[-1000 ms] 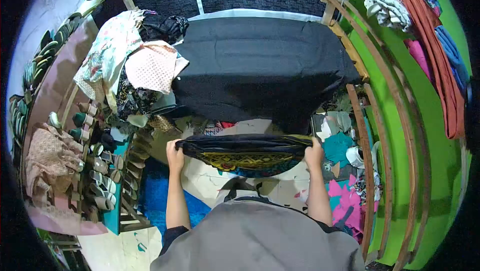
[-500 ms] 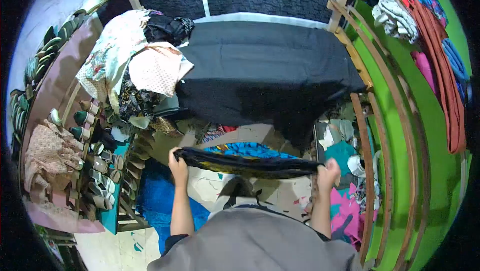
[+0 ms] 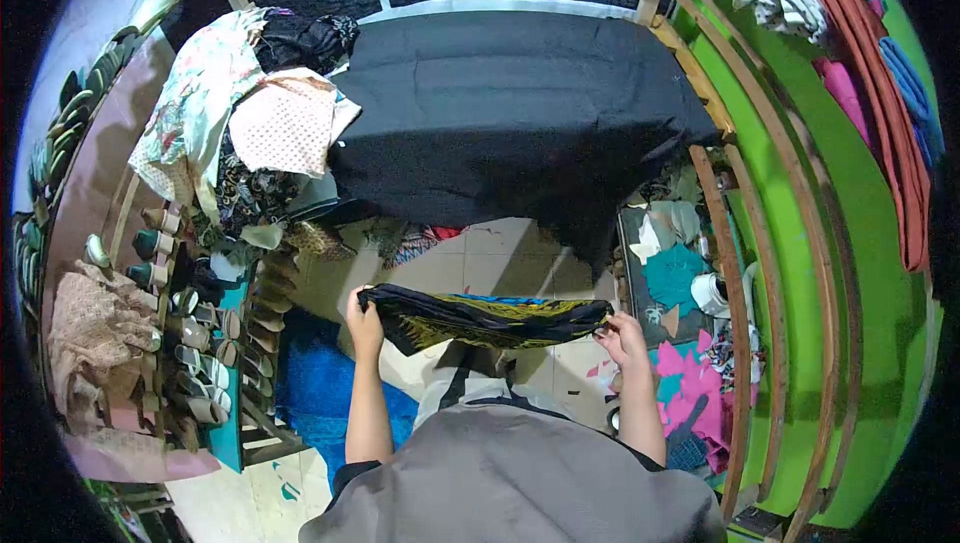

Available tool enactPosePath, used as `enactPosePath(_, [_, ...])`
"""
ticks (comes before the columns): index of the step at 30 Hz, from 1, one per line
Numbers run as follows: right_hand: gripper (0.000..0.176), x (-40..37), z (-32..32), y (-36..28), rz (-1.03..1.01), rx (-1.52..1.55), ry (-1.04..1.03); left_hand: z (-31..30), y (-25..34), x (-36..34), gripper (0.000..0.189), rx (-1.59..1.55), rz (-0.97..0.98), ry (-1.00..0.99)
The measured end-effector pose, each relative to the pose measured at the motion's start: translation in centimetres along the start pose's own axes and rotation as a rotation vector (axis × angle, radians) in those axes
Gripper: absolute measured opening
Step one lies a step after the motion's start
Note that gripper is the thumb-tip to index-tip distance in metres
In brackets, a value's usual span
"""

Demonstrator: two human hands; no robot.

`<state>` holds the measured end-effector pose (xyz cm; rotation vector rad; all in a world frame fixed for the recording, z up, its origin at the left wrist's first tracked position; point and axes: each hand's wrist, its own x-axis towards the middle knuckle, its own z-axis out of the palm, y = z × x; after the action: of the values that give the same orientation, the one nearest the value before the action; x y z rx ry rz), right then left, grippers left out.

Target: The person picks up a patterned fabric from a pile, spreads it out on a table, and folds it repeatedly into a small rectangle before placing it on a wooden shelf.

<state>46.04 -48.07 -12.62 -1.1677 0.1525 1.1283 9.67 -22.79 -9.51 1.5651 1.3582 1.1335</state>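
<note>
Step in hand: by the look of it, a fold. The black folded cloth with a yellow woven pattern (image 3: pixel 490 318) is held stretched as a narrow band between both hands.
Doing it well: keep both ends level and the pull even, so the layers stay stacked. The middle sags a little below the line of the grip, so a touch more tension would likely help.
Left hand (image 3: pixel 365 321): fingers curled tight around the cloth's left end, the fabric bunched in the fist.
Right hand (image 3: pixel 622 336): fingertips pinch the right end. The hold looks lighter than the left's, and this corner seems the likelier one to slip.
Cloth's place: in the air, spanning from one hand to the other and touching nothing else that I can see.
Under the grip: pale tiled floor (image 3: pixel 480 263).
Beyond the grip: black cloth-covered table (image 3: pixel 500 113), well apart from the hands.
Left of the grip: blue floor mat (image 3: pixel 310 393) low down; a heap of printed garments (image 3: pixel 250 123) farther off.
</note>
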Motion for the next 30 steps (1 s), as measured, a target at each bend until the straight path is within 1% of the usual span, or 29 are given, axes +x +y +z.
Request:
enactPosePath(1, [0.003, -0.1, -0.3, 0.0, -0.040, -0.045, 0.023, -0.3, 0.2, -0.1, 0.019, -0.029, 0.005, -0.022])
enactPosePath(3, [0.002, -0.5, -0.9, 0.1, -0.115, -0.135, 0.074, -1.0, 1.1, -0.4, 0.020, 0.006, 0.061, -0.039])
enactPosePath(4, [0.008, -0.1, -1.6, 0.7, -0.176, -0.138, 0.100, -1.4, 1.7, -0.6, 0.020, 0.023, 0.090, -0.049])
enactPosePath(5, [0.012, -0.1, -2.4, 1.5, -0.299, -0.391, 0.208, -1.9, 2.4, -1.0, 0.020, -0.011, 0.057, -0.061])
enactPosePath(7, [0.019, -1.4, -2.3, 2.3, -0.528, -0.911, 0.421, -3.5, 3.0, -1.5, 0.019, 0.027, 0.156, -0.129])
enactPosePath(8, [0.027, -2.0, -2.0, 3.0, -0.288, -0.808, 0.492, -4.1, 2.7, -1.9, 0.018, -0.009, 0.065, -0.165])
enactPosePath(9, [0.029, 0.0, -5.3, 6.0, -0.516, -0.879, 0.350, -4.9, 2.3, -2.3, 0.017, 0.084, 0.138, -0.181])
enactPosePath(11, [0.032, -2.3, -2.3, 6.9, -0.754, -1.250, 0.415, -6.5, -0.2, -2.8, 0.016, 0.078, 0.018, -0.155])
enactPosePath(12, [0.033, -2.0, -1.9, 7.8, -0.602, -1.212, 0.397, -7.1, -0.2, -3.2, 0.015, 0.099, 0.024, -0.143])
enactPosePath(13, [0.039, -1.7, -1.8, 8.3, -0.371, -1.148, 0.293, -8.0, -1.7, -3.3, 0.015, 0.039, -0.008, -0.123])
enactPosePath(14, [0.047, -0.8, -2.0, 9.2, -0.561, -1.197, 0.194, -8.8, -3.0, -3.7, 0.015, 0.069, -0.001, -0.088])
enactPosePath(15, [0.056, -0.6, -1.5, 9.5, -0.750, -1.239, 0.087, -9.4, -2.9, -4.1, 0.015, 0.101, 0.004, -0.051])
enactPosePath(18, [0.066, -0.4, 0.0, 9.8, -0.256, -1.039, -0.077, -10.6, -3.3, -5.0, 0.015, 0.162, -0.090, 0.007])
enactPosePath(20, [0.069, 1.0, 0.8, 11.0, -0.219, -1.097, -0.163, -10.9, -4.2, -5.2, 0.017, 0.115, -0.115, 0.011])
enactPosePath(21, [0.071, 1.5, 1.6, 11.4, -0.200, -1.127, -0.209, -10.8, -3.5, -5.4, 0.018, 0.092, -0.128, 0.016])
enactPosePath(22, [0.066, 0.8, 3.0, 11.0, -0.151, -1.037, -0.294, -10.7, -3.0, -5.6, 0.019, 0.132, -0.128, 0.017])
enactPosePath(24, [0.063, 3.1, 2.2, 13.6, -0.280, -1.238, -0.319, -10.4, -1.4, -5.7, 0.021, 0.217, -0.126, 0.025])
enactPosePath(25, [0.061, 3.5, 2.5, 14.3, -0.347, -1.336, -0.331, -10.6, -1.5, -5.7, 0.020, 0.182, -0.132, 0.014])
enactPosePath(27, [0.058, 3.6, 2.5, 14.7, -0.376, -1.299, -0.256, -11.1, -1.9, -5.8, 0.019, 0.111, -0.143, -0.007])
enactPosePath(28, [0.057, 3.2, 2.4, 14.5, -0.405, -1.306, -0.227, -11.3, -1.7, -5.9, 0.019, 0.136, -0.114, -0.016])
enactPosePath(29, [0.056, 2.9, 2.4, 14.1, -0.437, -1.313, -0.195, -11.6, -2.0, -5.9, 0.018, 0.136, -0.133, -0.005])
enactPosePath(30, [0.050, 3.4, 1.7, 14.8, -0.445, -1.266, -0.050, -11.8, -2.6, -5.8, 0.018, 0.134, -0.150, 0.004])
